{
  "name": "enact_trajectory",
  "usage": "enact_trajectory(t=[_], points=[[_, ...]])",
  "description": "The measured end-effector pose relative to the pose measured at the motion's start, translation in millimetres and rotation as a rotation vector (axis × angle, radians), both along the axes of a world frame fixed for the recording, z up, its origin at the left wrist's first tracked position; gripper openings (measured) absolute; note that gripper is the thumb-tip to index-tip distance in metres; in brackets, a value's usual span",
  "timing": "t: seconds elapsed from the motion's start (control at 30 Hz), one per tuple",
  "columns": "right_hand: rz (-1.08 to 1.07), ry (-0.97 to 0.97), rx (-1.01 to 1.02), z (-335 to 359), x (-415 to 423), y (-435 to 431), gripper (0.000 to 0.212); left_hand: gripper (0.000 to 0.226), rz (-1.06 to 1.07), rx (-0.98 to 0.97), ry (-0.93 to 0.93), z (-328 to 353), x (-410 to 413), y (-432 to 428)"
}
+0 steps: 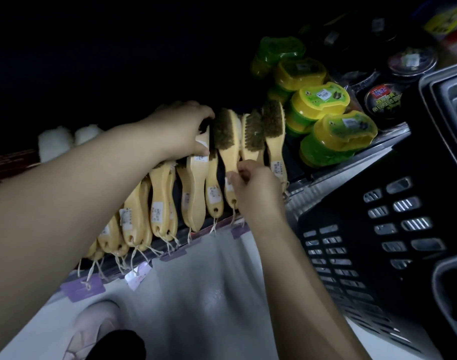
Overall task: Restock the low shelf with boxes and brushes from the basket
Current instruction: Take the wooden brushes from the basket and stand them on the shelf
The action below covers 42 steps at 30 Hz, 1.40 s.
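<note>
The handle of one brush (228, 154) is pinched in the right hand (256, 188), while the head of a neighbouring brush (197, 178) is clamped in the left hand's (181, 131) grip. Both brushes are stood in a row of brushes (141, 211) along the low shelf (339, 172), beside yellow-green boxes (344, 131). The black basket (372, 229) is set just right of the shelf edge.

Wooden-handled brushes (196, 183) stand packed along the low shelf (326, 175).
</note>
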State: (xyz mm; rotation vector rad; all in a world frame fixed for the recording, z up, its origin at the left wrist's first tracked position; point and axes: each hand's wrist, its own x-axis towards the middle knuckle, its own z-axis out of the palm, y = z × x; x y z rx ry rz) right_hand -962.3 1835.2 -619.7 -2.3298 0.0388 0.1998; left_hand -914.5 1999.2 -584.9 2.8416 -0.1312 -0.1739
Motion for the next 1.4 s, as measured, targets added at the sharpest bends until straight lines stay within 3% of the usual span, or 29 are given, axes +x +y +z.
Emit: enact_trajectory(t=[0.17,0.33,0.5,0.7,1.0,1.17,1.27,1.4], points=[[-0.002,-0.118,-0.115,-9.5,-10.2,9.5,0.017,0.069,-0.004,0.01,-0.032,-0.2,-0.6,4.1],[-0.062,-0.112,-0.027,-5.7,-9.3,9.3,0.023,0.068,-0.027,-0.024,-0.029,-0.2,-2.5,10.5],[-0.031,-0.128,0.049,-1.6,-22.4,14.7,0.016,0.067,-0.037,-0.087,-0.034,-1.5,-6.2,21.3],[0.148,-0.034,-0.031,1.4,-35.2,41.2,0.042,0.06,-0.045,-0.133,-0.089,2.4,-17.1,27.0],[0.133,-0.198,-0.116,3.5,-32.4,36.5,0.044,0.052,-0.049,-0.112,-0.179,16.5,-58.8,44.3],[0.191,-0.085,-0.176,0.8,-28.9,43.5,0.047,0.048,-0.109,-0.087,-0.162,18.7,-82.4,47.9],[0.146,-0.056,-0.138,0.1,-28.2,42.4,0.042,0.047,-0.123,-0.074,-0.14,22.0,-95.1,52.0],[0.062,-0.059,-0.102,7.4,-33.8,41.3,0.051,0.046,-0.09,-0.094,-0.111,27.9,-126.7,71.8]])
